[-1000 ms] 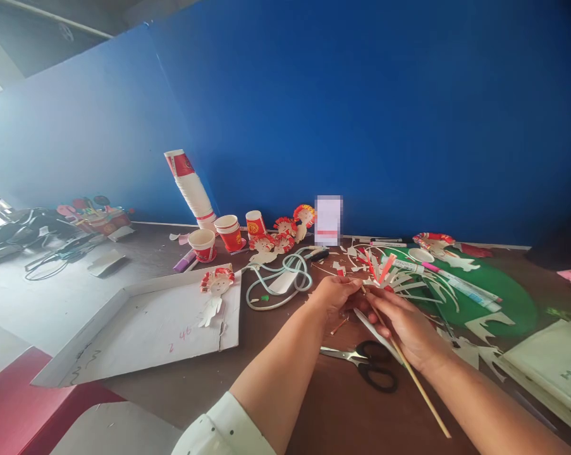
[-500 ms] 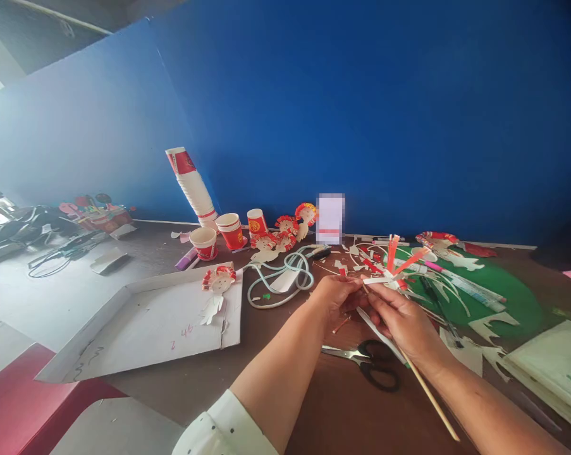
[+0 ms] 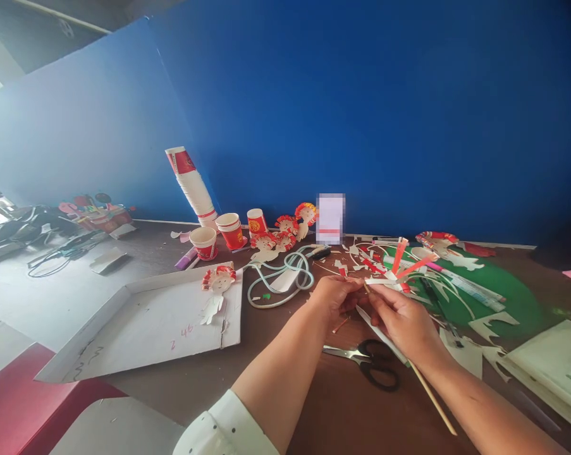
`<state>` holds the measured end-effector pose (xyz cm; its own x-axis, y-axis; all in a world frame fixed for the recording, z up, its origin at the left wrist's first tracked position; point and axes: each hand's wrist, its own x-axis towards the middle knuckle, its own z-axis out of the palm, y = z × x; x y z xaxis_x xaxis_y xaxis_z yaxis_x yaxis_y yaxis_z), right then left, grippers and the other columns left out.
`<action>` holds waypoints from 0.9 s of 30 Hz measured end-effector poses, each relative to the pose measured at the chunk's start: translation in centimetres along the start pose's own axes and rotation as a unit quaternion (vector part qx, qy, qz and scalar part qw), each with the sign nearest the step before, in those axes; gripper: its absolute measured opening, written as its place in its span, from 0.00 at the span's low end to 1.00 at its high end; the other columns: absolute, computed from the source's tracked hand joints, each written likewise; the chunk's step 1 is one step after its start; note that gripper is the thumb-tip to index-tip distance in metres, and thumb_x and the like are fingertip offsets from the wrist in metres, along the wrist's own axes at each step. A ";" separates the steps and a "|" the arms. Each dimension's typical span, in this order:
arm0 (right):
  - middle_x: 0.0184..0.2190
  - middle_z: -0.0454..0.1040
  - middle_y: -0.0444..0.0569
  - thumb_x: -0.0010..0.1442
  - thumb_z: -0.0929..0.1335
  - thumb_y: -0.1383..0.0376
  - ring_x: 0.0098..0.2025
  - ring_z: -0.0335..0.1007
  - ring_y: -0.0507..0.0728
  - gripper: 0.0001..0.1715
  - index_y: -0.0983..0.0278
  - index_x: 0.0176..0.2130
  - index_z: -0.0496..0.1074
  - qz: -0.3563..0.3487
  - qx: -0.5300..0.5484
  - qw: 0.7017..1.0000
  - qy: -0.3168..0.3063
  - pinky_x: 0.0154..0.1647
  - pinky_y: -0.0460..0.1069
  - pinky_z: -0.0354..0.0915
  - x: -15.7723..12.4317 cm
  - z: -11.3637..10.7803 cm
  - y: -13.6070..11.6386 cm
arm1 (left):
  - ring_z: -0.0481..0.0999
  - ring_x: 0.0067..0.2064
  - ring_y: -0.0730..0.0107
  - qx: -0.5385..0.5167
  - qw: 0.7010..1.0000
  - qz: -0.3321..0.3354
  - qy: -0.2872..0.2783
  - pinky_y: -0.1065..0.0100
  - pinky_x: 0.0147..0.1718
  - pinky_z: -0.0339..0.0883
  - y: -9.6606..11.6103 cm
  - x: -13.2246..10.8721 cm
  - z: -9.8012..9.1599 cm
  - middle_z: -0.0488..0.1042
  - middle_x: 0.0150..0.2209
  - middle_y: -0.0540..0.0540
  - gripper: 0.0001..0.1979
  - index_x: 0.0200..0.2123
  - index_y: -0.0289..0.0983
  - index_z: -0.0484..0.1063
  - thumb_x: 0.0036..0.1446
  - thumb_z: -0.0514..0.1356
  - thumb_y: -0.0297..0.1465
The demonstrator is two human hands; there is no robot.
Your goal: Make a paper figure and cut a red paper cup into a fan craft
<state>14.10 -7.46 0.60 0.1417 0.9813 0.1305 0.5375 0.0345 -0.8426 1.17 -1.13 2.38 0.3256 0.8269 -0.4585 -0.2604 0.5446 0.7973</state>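
Both hands meet mid-table, over the brown top. Right hand (image 3: 403, 325) pinches a thin wooden stick (image 3: 430, 398), which slants back under the wrist toward the near edge. At the stick's far tip sits a fan of red & white paper strips (image 3: 399, 265), lifted just above the scrap pile. Left hand (image 3: 335, 294) has fingers curled in, tips pressed at the stick's top end beside the right thumb. Black-handled scissors (image 3: 368, 364) lie flat just below the hands. White tray (image 3: 143, 328) w/ a paper doll (image 3: 216, 287) off left; stack of cups (image 3: 193, 186) leans by the blue wall.

Both hands (image 3: 375, 306) pinch wooden stick (image 3: 430, 397) with paper strips (image 3: 399, 262); scissors (image 3: 368, 363) below.
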 end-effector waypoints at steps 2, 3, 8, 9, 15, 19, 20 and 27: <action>0.18 0.72 0.42 0.61 0.62 0.51 0.21 0.67 0.54 0.23 0.58 0.49 0.74 -0.012 -0.029 0.999 0.011 0.26 0.48 0.63 0.0 -0.1 -0.1 | 0.74 0.23 0.77 0.003 1.000 0.010 0.007 0.77 0.22 0.59 0.0 -0.1 0.1 0.74 0.25 0.46 0.02 0.30 0.29 0.75 0.52 0.64 0.24; 0.18 0.73 0.42 0.61 0.62 0.51 0.22 0.67 0.55 0.22 0.58 0.48 0.75 -0.017 -0.038 0.999 0.017 0.28 0.49 0.63 0.1 -0.1 -0.1 | 0.74 0.24 0.77 0.006 1.000 0.014 0.007 0.78 0.22 0.59 0.0 -0.2 0.1 0.74 0.25 0.46 0.03 0.30 0.29 0.75 0.51 0.65 0.24; 0.17 0.72 0.42 0.60 0.63 0.50 0.18 0.65 0.54 0.23 0.58 0.48 0.75 -0.014 -0.012 1.000 0.017 0.21 0.48 0.61 0.3 -0.2 0.3 | 0.75 0.27 0.76 0.011 1.000 0.014 -0.020 0.78 0.23 0.62 0.2 -0.4 -0.1 0.76 0.27 0.44 0.06 0.30 0.29 0.76 0.51 0.66 0.27; 0.17 0.71 0.42 0.60 0.63 0.49 0.17 0.63 0.53 0.24 0.58 0.48 0.75 -0.007 0.004 1.000 0.016 0.19 0.48 0.59 0.3 -0.2 0.5 | 0.75 0.27 0.76 0.005 0.999 0.011 -0.030 0.78 0.24 0.63 0.2 -0.4 -0.2 0.76 0.28 0.43 0.06 0.30 0.29 0.76 0.51 0.66 0.28; 0.16 0.68 0.41 0.58 0.64 0.48 0.15 0.58 0.51 0.27 0.59 0.50 0.74 0.023 0.064 0.998 0.004 0.15 0.45 0.55 0.3 -0.3 0.6 | 0.77 0.26 0.74 -0.021 0.997 -0.005 -0.067 0.78 0.24 0.67 0.3 -0.1 -0.6 0.77 0.29 0.42 0.05 0.30 0.29 0.75 0.54 0.63 0.26; 0.16 0.68 0.41 0.59 0.64 0.49 0.16 0.58 0.50 0.27 0.60 0.50 0.73 0.018 0.070 0.997 0.000 0.15 0.45 0.55 0.2 -0.2 0.4 | 0.77 0.26 0.75 -0.016 0.998 0.002 -0.054 0.79 0.23 0.66 0.2 -0.1 -0.5 0.77 0.29 0.43 0.04 0.30 0.29 0.75 0.53 0.64 0.25; 0.17 0.68 0.42 0.59 0.64 0.49 0.16 0.59 0.51 0.27 0.60 0.51 0.73 0.017 0.071 0.997 -0.001 0.15 0.45 0.56 0.2 -0.2 0.4 | 0.77 0.25 0.75 -0.016 0.999 0.001 -0.050 0.79 0.22 0.66 0.2 -0.2 -0.5 0.77 0.28 0.43 0.04 0.30 0.29 0.75 0.53 0.65 0.25; 0.16 0.66 0.41 0.57 0.65 0.51 0.17 0.59 0.51 0.27 0.62 0.51 0.73 0.039 0.078 0.996 0.000 0.16 0.45 0.56 -0.1 -0.4 -0.7 | 0.76 0.24 0.75 -0.004 0.999 -0.001 -0.036 0.79 0.21 0.65 0.5 -0.3 -0.3 0.77 0.28 0.44 0.03 0.30 0.30 0.75 0.54 0.64 0.25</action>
<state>14.03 -7.67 1.34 0.1785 0.9820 0.0611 0.3898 -0.0135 -0.9208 0.62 -1.08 2.83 0.3912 0.8137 -0.4301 -0.2666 0.5474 0.7932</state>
